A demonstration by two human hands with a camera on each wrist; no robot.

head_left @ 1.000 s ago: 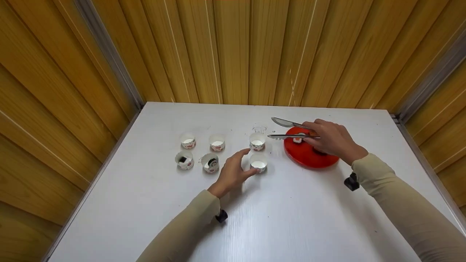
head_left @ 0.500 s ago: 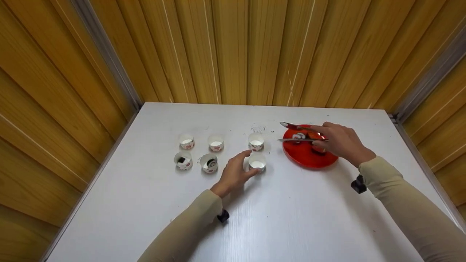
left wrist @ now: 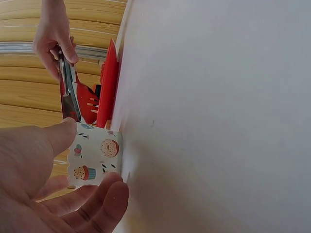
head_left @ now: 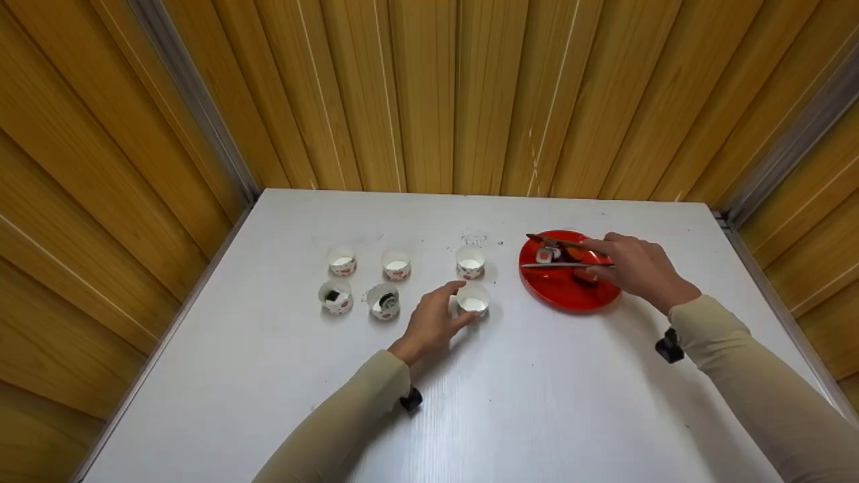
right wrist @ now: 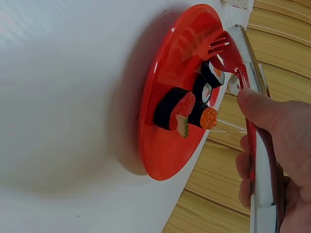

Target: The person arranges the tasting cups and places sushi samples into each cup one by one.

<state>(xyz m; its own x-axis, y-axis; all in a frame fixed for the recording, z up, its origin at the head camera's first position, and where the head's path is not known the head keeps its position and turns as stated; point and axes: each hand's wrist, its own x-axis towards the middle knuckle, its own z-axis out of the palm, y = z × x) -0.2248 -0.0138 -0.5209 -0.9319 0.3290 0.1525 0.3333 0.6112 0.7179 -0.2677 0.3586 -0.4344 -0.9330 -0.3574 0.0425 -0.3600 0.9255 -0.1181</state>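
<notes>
My left hand (head_left: 433, 322) holds a white paper baking cup (left wrist: 95, 153) printed with cupcakes and donuts, thumb on one side and fingers on the other. The cup (head_left: 473, 302) stands on the table. My right hand (head_left: 637, 268) grips metal tongs (right wrist: 262, 165), their arms spread apart over the red plate (head_left: 570, 298). Several sushi pieces lie on the plate: a rice roll with an orange centre (right wrist: 214, 75), another roll (right wrist: 206, 93), an orange-topped piece (right wrist: 209, 118) and a red-topped piece (right wrist: 177, 109). The rice roll (head_left: 544, 255) shows between the tong arms; contact cannot be told.
Beyond the held cup stands another paper cup (head_left: 470, 263). To the left are two back cups (head_left: 342, 261) and two front ones, holding a black-and-white piece (head_left: 333, 296) and a roll (head_left: 389, 302). Wood-patterned panels (head_left: 429, 100) border the white table (head_left: 523, 416).
My right hand has moved right and slightly toward me, bringing the tongs from the plate's left edge over the sushi. The left hand stays at the same cup.
</notes>
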